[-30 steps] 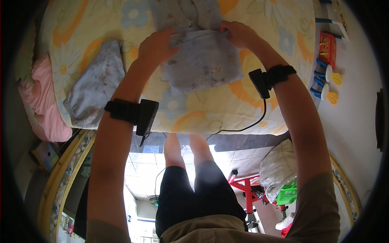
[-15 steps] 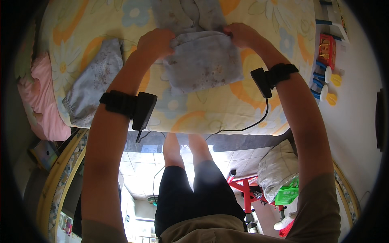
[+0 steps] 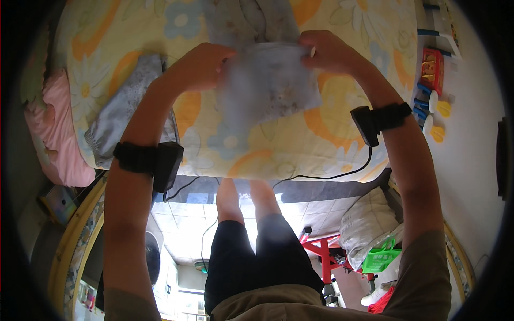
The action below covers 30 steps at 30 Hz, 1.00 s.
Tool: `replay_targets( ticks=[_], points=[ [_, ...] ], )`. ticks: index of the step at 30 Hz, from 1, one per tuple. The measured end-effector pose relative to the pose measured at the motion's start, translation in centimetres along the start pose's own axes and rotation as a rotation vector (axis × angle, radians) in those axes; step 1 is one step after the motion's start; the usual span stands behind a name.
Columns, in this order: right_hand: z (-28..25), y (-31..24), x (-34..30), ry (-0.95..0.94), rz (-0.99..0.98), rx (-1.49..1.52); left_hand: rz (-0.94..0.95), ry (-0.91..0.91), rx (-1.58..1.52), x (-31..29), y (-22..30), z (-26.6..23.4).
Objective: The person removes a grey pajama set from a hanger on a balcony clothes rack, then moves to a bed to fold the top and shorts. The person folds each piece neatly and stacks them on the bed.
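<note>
A grey garment [image 3: 281, 80] with a faint floral print lies on the bed in front of me, its near part folded over into a flap. Beyond the fold its upper part [image 3: 227, 21] stretches away flat, with a dark curved line down the middle. My left hand [image 3: 206, 61] is closed on the left side of the flap, fingertips partly hidden; the cloth beside it is smeared by motion. At the right top corner, my right hand [image 3: 329, 51] pinches the cloth between thumb and fingers. Another grey floral garment piece [image 3: 126, 107] with a gathered edge lies by my left forearm.
A yellow floral sheet [image 3: 342, 128] covers the bed. Pink cloth [image 3: 61, 134] hangs at its left edge. Black devices are strapped to both forearms, and a cable [image 3: 321, 176] crosses the near bed edge. Toward the right are a red box [image 3: 431, 69] and a bulky white bag [image 3: 369, 219].
Both forearms have shifted slightly outward, elbows wider. The flap's left part has moved and blurred under my left hand, while my right hand stays at the fold's right corner.
</note>
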State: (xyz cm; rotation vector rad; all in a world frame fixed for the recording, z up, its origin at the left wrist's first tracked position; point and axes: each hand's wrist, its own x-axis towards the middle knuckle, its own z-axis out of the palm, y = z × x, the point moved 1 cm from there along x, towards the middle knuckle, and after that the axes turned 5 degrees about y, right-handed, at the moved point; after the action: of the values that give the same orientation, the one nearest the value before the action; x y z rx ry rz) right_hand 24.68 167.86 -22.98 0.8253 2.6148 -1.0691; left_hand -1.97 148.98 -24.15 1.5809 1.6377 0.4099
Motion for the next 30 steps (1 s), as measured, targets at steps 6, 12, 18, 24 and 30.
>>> replay_targets(
  ticks=[6,12,18,24,30],
  points=[
    [1.3,3.6,3.5,0.130,0.144,0.070,-0.147,0.104,-0.216,2.9,-4.4,1.6],
    [4.0,3.8,4.2,0.441,0.212,-0.049,-0.207,0.500,-0.088,2.5,-5.1,5.0],
    [5.5,0.8,0.0,0.670,0.049,-0.236,0.041,0.738,0.407,-1.1,-1.8,7.3],
    [7.8,0.1,-10.5,0.340,-0.235,-0.244,0.316,0.320,0.221,-8.9,0.3,10.4],
    [11.1,2.0,-11.6,0.274,-0.176,-0.381,0.230,0.239,0.393,-8.4,-0.5,13.2]
  ],
)
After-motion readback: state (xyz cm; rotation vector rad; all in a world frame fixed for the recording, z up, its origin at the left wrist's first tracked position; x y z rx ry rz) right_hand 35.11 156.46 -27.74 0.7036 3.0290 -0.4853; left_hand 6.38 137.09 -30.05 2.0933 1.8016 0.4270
